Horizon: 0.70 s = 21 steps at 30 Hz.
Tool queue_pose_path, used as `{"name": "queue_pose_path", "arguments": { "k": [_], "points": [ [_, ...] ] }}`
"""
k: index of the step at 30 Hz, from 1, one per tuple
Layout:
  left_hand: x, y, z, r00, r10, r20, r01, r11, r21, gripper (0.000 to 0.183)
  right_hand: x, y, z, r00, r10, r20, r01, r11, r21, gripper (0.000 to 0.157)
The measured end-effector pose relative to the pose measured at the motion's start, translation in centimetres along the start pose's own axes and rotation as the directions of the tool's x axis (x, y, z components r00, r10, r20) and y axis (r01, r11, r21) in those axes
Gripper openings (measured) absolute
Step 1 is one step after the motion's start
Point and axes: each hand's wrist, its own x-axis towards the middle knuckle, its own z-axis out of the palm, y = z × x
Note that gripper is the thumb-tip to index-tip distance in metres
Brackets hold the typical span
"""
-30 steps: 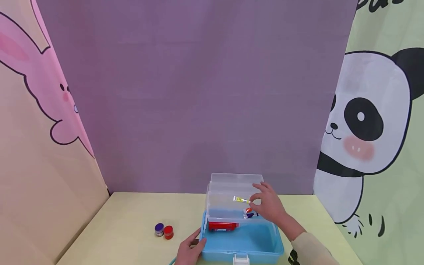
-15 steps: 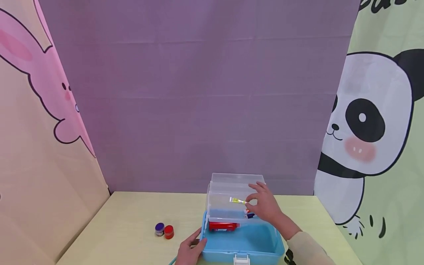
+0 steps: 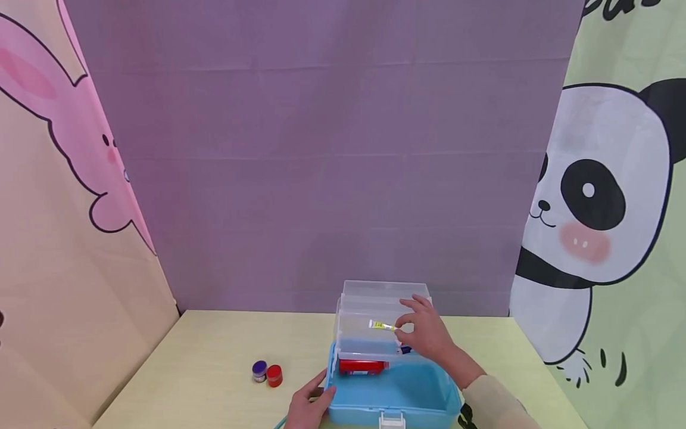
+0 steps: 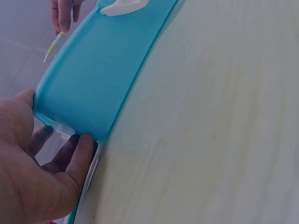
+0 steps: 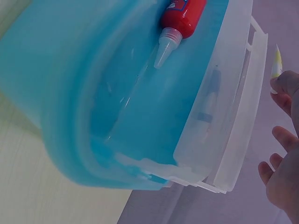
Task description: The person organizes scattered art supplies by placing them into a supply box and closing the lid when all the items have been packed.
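My right hand point(image 3: 426, 333) pinches a small yellow-and-white paint tube point(image 3: 380, 325) between thumb and index finger, the other fingers spread. It hovers over the raised translucent tray point(image 3: 356, 328) of a light blue storage box point(image 3: 418, 415). In the right wrist view the yellow tube point(image 5: 277, 63) points upward beyond the tray's edge. A dark purple tube point(image 3: 405, 350) lies in the tray, partly behind the hand. Inside the box rests a red squeeze bottle point(image 5: 184, 18) with a clear nozzle. My left hand point(image 4: 42, 172) grips the box's left end, thumb at the rim.
Two small jars stand left of the box on the pale table point(image 3: 214, 351): one with a purple lid point(image 3: 259, 368), one red point(image 3: 274, 375). A white latch point(image 3: 392, 420) sits on the box front. Behind the table hangs a purple cloth point(image 3: 332, 179).
My right hand has shifted slightly left with the yellow tube, now covering most of the orange-red tube in the tray. My left hand stays on the box.
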Motion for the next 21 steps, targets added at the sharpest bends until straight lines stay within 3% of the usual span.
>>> {"name": "queue_pose_path", "arguments": {
  "k": [8,15,21],
  "points": [
    [-0.2,0.2,0.1,1.000,-0.007,0.009,0.007,1.000,0.002,0.066,-0.4,0.3,-0.4,0.999,0.036,-0.019,-0.035,0.997,0.069,0.021],
    [-0.5,0.4,0.1,1.000,-0.011,0.022,0.011,1.000,0.004,0.067,-1.2,1.2,-1.0,0.994,0.093,-0.058,-0.084,0.987,0.138,0.020],
    [-0.2,0.4,0.0,1.000,-0.010,0.006,0.010,1.000,-0.006,0.065,-2.3,2.2,-1.7,0.967,0.237,-0.090,-0.202,0.936,0.287,0.025]
  ]
}}
